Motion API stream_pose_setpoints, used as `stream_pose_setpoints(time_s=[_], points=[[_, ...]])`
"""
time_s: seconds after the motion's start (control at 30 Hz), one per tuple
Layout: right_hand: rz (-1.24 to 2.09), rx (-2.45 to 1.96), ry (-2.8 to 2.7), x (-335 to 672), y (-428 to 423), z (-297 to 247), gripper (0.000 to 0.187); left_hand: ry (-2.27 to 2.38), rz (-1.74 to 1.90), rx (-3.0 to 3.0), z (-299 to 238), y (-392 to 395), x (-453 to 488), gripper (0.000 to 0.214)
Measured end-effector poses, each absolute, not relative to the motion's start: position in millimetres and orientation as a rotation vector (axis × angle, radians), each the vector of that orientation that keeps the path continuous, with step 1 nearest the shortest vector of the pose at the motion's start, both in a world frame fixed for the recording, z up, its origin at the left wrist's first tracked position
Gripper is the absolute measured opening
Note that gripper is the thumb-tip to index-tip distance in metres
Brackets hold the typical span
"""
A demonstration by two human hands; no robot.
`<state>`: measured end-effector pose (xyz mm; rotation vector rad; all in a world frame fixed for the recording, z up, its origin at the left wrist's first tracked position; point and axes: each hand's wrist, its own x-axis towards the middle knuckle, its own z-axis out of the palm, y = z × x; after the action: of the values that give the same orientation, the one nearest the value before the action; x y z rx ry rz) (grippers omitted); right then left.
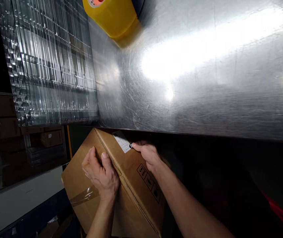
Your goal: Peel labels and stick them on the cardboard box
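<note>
- The tabletop (206,82) is a broad sheet of scratched, shiny metal filling the far and right part of the view; its near edge runs straight across, and below it lies dark open room.
- A wire rack (49,62) of thin bright metal bars stands at the far left, its right side meeting the tabletop's left edge.
- The cardboard box (131,195) sits below the tabletop's near edge, tilted with one long corner ridge facing up; its far corner is tucked just under that edge. It is plain brown board, smooth, with printed handling marks on the right face and a strip of clear tape across the left face.
- Stacked brown boxes (0,115) stand on shelves at the far left, well apart from the hands.
- A yellow tape roll (111,15) lies on the far part of the tabletop, round and glossy, cut off by the top of the view.
- The left hand (101,175) lies flat on the box's left face near the ridge, grip open, fingers pressed to the board.
- The right hand (147,155) rests on the right face, fingertips pinching the near end of a small white label (121,141) stuck by the ridge.
</note>
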<state>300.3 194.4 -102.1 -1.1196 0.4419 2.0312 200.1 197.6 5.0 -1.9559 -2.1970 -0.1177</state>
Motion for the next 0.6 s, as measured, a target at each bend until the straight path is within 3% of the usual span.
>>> stream_pose_setpoints(time_s=[0.27,0.43,0.6], points=[[2.05,-1.281,0.304,291.2,192.2,-102.1,0.029,-2.227,-0.116,-1.917,4.0,196.5,207.9,0.049],[2.028,-1.484,0.021,297.8,182.7,-116.7,0.042,-2.246,-0.124,-1.871,-0.5,196.0,208.3,0.051],[1.874,-1.675,-0.529,318.6,174.9,-77.5,0.042,-2.444,-0.19,-1.794,-8.8,192.2,219.6,0.05]])
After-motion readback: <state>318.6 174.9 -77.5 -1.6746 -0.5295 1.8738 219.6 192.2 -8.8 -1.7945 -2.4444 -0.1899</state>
